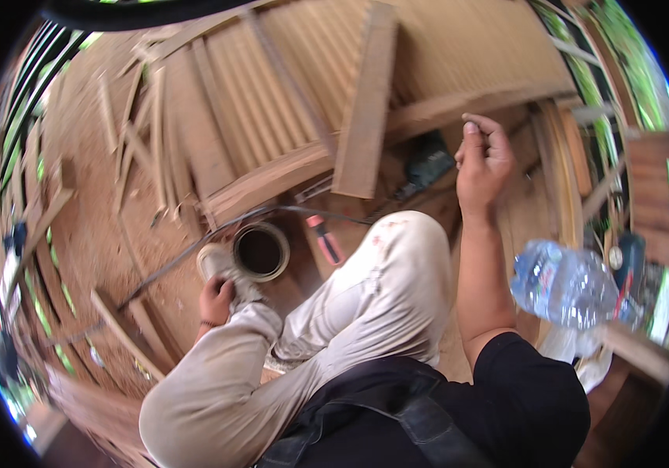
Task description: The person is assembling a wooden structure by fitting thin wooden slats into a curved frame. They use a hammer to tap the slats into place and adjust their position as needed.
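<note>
My right hand is raised at the right, in front of the long wooden panel's near edge. Its thumb and index finger are pinched together, and whatever may be between them is too small to make out. My left hand is low at the left, its fingers curled beside my light shoe; what they may hold is hidden. Next to that shoe stands an open round can with a dark inside. A tool with a red and black handle lies right of the can.
A slatted wooden panel stretches across the far side, with a loose plank lying over its edge. Below it rests a dark green power tool. Thin wood strips are scattered left. A large clear plastic bottle lies right.
</note>
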`<state>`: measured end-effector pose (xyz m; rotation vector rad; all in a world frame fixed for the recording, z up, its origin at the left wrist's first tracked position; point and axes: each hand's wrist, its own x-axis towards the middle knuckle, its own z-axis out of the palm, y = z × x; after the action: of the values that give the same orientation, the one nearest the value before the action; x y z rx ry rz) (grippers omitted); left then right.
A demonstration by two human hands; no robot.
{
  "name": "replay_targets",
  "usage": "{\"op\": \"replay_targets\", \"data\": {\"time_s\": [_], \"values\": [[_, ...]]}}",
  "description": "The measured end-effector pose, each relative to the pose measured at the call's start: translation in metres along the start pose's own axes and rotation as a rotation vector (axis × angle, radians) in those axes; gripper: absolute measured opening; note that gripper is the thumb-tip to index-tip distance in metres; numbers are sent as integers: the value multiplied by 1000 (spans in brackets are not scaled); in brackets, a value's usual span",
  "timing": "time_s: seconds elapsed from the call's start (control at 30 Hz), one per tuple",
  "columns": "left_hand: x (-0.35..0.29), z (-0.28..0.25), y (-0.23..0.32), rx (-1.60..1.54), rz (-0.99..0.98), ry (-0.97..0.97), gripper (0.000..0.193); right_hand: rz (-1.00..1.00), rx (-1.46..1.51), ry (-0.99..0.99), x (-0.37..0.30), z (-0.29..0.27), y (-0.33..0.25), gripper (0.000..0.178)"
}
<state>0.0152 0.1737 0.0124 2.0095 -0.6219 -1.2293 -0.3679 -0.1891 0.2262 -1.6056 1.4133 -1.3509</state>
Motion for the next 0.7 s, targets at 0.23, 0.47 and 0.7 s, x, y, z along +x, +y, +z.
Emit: {"op": "replay_targets", "data": {"time_s": [0.23,0.47,0.7], "values": [[16,0,-21,-110,5,-114,10,395,-636,-42,-120,-143,137,20],[31,-23,-26,46,74,-34,13,307,-876,-34,-239,-176,186,26],[50,-46,-30,208,38,-62,18,222,-675,-513,-262,-153,192,14]]}}
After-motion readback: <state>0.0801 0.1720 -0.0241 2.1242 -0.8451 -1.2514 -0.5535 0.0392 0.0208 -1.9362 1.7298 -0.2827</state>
